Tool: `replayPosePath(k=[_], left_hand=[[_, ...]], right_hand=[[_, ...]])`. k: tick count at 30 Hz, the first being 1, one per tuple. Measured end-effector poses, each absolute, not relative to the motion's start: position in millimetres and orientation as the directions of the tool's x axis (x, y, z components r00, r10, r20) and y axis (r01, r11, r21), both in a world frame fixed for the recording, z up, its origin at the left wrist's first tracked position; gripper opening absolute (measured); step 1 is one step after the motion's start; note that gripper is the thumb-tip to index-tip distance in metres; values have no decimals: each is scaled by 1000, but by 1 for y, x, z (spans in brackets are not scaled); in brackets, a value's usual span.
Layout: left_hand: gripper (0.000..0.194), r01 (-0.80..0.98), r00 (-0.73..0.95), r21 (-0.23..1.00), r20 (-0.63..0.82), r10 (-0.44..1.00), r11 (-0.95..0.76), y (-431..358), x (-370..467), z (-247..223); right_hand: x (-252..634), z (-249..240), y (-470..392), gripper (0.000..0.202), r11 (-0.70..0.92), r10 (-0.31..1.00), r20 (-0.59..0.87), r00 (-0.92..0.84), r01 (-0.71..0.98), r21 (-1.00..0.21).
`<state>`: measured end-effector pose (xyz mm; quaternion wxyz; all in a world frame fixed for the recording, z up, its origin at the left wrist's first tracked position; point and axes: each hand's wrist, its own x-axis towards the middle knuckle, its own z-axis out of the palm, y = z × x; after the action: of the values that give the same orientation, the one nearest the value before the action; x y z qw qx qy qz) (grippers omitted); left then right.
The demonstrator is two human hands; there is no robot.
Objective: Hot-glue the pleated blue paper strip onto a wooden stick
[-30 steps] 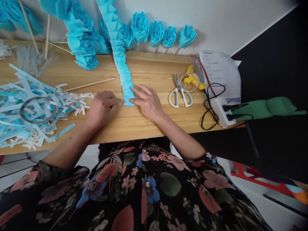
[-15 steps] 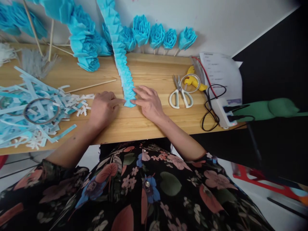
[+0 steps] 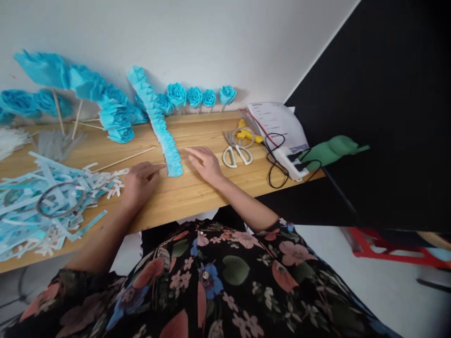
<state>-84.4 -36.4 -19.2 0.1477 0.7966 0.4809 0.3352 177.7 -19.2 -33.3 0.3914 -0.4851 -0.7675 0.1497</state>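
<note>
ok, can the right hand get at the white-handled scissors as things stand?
Likely yes. The right hand looks empty, off the blue pleated strip, and only wooden tabletop shows between it and the white-handled scissors. The pale ring right by them might snag slightly.
</note>
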Motion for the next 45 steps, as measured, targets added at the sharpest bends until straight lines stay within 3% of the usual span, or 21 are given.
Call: replayPosePath(k=[3,6,10,14,18,25,34,39,45], left_hand=[[35,658,213,638,352,911,-400,-38,-85,-17],[34,675,154,676,264,952,-296,-38,-86,-13],[34,721,86,672,161,983,-173,-39,-84,-6],[32,752,70,635,194,978,-180,-37,-82,-3],[32,756,61,629,211,975,-184,-39,-80,0],[33,731,0,673,172,985,-117,-45,-74,8],[35,748,17,656,133,991,-101,-45,-76,7],[35,742,-14,664,158,987,-96,-41,-76,-2],[35,762,51,640,89,995,-97,-44,-80,3]], right_hand=[[175,-26,-21,28,456,882,403,-243,654,-603],[176,-19,-27,34,449,886,378,-268,696,-560],[182,-13,-50,42,518,842,425,-333,718,-465],[200,-14,-81,49,580,793,462,-397,724,-373],[228,-17,-105,49,538,781,545,-305,772,-339],[274,-24,-130,40,407,789,605,-108,830,-382],[301,-26,-130,34,197,866,496,64,867,-457],[304,-23,-110,42,109,908,412,79,905,-412],[291,-5,-84,51,-17,968,231,93,950,-312]])
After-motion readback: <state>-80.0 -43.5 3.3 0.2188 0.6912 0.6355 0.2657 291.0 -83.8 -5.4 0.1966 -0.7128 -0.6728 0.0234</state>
